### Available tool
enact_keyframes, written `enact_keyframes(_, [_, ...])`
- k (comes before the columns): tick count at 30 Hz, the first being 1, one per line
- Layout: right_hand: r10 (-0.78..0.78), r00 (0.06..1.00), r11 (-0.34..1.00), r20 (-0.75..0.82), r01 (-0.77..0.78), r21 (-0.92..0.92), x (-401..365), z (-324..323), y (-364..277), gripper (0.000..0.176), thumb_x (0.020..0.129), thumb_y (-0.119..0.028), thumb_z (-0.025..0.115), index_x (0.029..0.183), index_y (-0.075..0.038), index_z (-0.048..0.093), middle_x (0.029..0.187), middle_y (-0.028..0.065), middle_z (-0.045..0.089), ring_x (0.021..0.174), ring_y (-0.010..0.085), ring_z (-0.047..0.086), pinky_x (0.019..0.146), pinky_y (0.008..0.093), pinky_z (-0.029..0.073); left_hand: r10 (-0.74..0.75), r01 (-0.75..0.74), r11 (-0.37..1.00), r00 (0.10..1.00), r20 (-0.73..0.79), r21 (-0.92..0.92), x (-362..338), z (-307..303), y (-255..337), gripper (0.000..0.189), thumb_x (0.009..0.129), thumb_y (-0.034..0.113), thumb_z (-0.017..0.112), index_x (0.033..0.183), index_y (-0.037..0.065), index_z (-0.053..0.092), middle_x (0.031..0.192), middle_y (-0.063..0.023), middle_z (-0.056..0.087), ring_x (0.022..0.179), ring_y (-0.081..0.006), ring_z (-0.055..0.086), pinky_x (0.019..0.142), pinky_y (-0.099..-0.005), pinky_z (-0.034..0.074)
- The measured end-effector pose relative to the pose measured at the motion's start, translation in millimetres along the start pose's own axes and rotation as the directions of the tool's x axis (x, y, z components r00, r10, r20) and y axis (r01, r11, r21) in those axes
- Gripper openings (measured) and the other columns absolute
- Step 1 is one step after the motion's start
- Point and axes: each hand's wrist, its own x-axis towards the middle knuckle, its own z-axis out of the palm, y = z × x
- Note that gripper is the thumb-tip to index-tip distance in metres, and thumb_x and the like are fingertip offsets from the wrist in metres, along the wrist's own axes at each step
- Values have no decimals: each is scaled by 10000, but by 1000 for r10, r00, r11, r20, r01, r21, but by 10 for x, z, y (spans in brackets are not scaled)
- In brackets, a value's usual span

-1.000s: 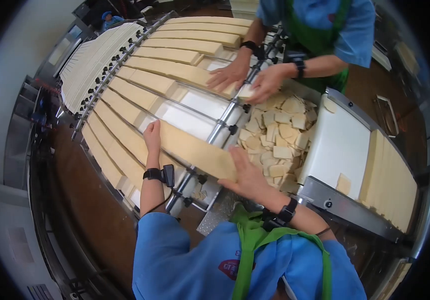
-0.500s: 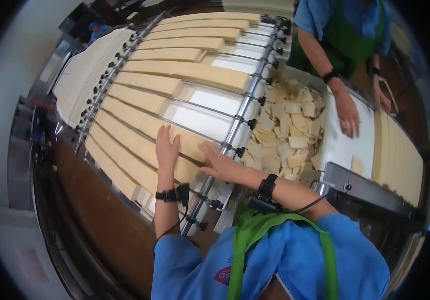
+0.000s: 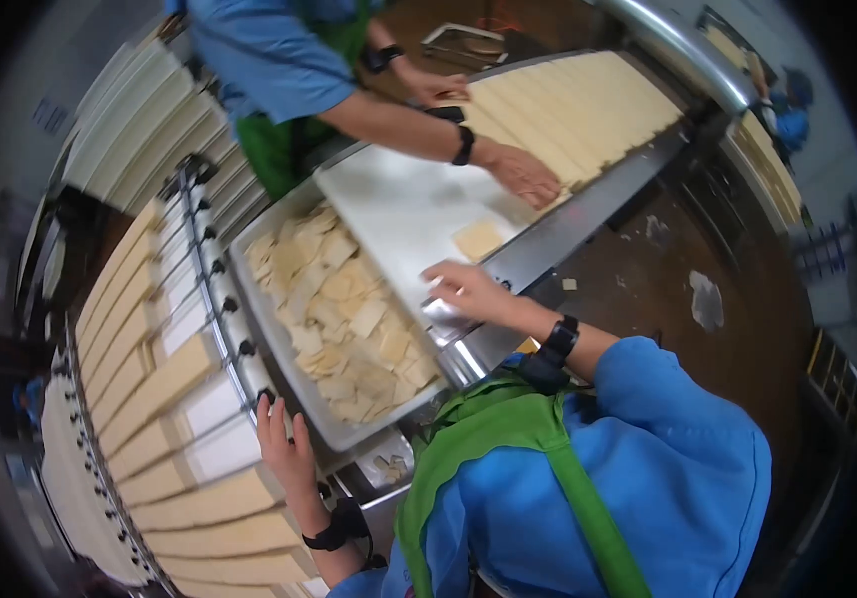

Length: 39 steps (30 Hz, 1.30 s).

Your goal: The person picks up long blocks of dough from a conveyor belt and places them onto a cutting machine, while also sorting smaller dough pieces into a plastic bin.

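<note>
My left hand (image 3: 287, 450) is open, fingers spread, beside the near end of the metal rail (image 3: 217, 314) and the long rows of pale yellow stacked sheets (image 3: 204, 505). Nothing shows in it. My right hand (image 3: 480, 296) reaches over the near edge of a white work surface (image 3: 388, 204), above a rounded metal part. Its fingers are apart and slightly bent, with nothing visible between them. A single pale square sheet (image 3: 478, 239) lies on that surface, just beyond my right fingers.
Between my hands stands a white bin (image 3: 353, 436) full of loose, thin pale pieces (image 3: 343, 309). Across from me, a co-worker's hand (image 3: 523, 174) touches packed pale rows (image 3: 578, 105). White scraps (image 3: 705, 301) lie on the brown floor.
The view has swung right. My right hand has left the rows on the rack for the white surface's edge. My left hand has lifted off them toward the rail. The co-worker's hand reached the packed rows.
</note>
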Motion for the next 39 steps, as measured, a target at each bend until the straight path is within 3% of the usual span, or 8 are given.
enact_keyframes(5, [188, 824, 982, -535, -176, 74, -247, -1349, 932, 255, 786, -100, 544, 1022, -2, 554, 890, 121, 587, 686, 140, 553, 609, 272, 450, 222, -210, 971, 970, 102, -110, 666, 604, 619, 296, 763, 57, 588, 1050, -5, 546, 1202, -208, 472, 1078, -355, 476, 892, -379, 392])
enact_keyframes(8, [110, 686, 921, -720, -343, -185, -319, -1808, 1128, 294, 760, -68, 537, 1042, 14, 531, 946, 147, 551, 714, 175, 560, 630, 269, 447, 347, -320, 929, 928, 135, -187, 994, 980, 1009, 293, 759, 55, 594, 1043, 0, 550, 1187, -202, 482, 1068, -354, 480, 889, -383, 394])
enact_keyframes(9, [171, 695, 889, -698, -415, -196, -310, -1924, 1114, 364, 738, -72, 536, 1083, 36, 494, 1043, 182, 499, 802, 263, 562, 697, 317, 456, 388, -355, 911, 911, 142, -212, 1103, 1107, 1175, 294, 757, 57, 596, 1042, 3, 551, 1182, -202, 485, 1066, -354, 481, 888, -382, 395])
enact_keyframes(12, [-13, 723, 807, -691, -401, -434, -180, -2014, 1544, 402, 735, -95, 537, 1103, 53, 473, 1074, 216, 472, 887, 345, 537, 761, 380, 447, 499, -432, 839, 854, 151, -329, 1407, 1475, 1699, 302, 759, 73, 596, 1050, 9, 549, 1165, -198, 495, 1059, -349, 484, 884, -378, 398])
enact_keyframes(13, [95, 747, 845, -658, -410, -344, -89, -2017, 1514, 411, 734, -118, 543, 1099, 47, 453, 1125, 246, 423, 952, 414, 493, 814, 430, 425, 533, -452, 810, 834, 146, -372, 1519, 1600, 1874, 306, 761, 81, 595, 1055, 10, 548, 1159, -197, 499, 1055, -347, 485, 882, -376, 399])
enact_keyframes(20, [370, 730, 721, -575, -616, -318, 350, -2031, 1221, 371, 712, -115, 612, 964, 77, 419, 1093, 279, 370, 881, 455, 512, 761, 456, 454, 602, -484, 736, 787, 132, -473, 2390, 2907, 2707, 400, 786, 131, 559, 1144, -25, 470, 1149, -229, 491, 1058, -369, 467, 894, -388, 386])
enact_keyframes(29, [299, 780, 758, -550, -544, -360, 279, -1962, 1173, 413, 711, -69, 627, 996, 92, 375, 1109, 307, 340, 760, 450, 543, 662, 455, 483, 380, -386, 921, 863, 333, -50, 3817, 4461, 2819, 395, 746, 85, 530, 1108, -54, 452, 1051, -192, 499, 1009, -351, 463, 872, -418, 384])
enact_keyframes(39, [279, 835, 747, -474, -499, -439, 247, -1951, 1153, 422, 696, -93, 632, 1005, 65, 392, 1157, 279, 332, 755, 435, 548, 650, 441, 492, 54, -222, 945, 830, 555, 239, 3956, 4159, 2758, 443, 624, 234, 602, 1021, 39, 579, 1103, -135, 498, 1057, -282, 447, 892, -420, 358])
